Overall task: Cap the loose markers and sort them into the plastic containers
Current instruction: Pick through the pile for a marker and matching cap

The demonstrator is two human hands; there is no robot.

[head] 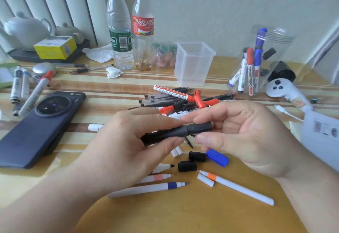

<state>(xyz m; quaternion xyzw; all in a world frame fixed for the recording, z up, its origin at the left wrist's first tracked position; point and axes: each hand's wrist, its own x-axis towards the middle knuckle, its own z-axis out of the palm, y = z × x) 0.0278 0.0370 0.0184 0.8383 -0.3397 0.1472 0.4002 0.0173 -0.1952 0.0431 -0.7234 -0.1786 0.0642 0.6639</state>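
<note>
A black marker [176, 133] lies level between both hands above the table. My left hand [132, 141] grips its barrel. My right hand [238, 133] pinches its black cap end. Below them lie two loose black caps [187, 166], a blue cap [218, 157] and thin white uncapped markers with blue [146, 189], orange [236, 187] and pink tips. A pile of red and black markers [183, 98] lies behind the hands. A square clear plastic container [192, 63] stands bare. A round clear plastic jar [260, 62] holds several red, blue and black markers.
A dark phone [40, 128] lies at the left, with more markers [27, 89] beyond it. Two bottles [132, 23], a small jar, tissue, a teapot tray and a yellow box stand at the back. A white controller [282, 89], a cable and a white box sit at the right.
</note>
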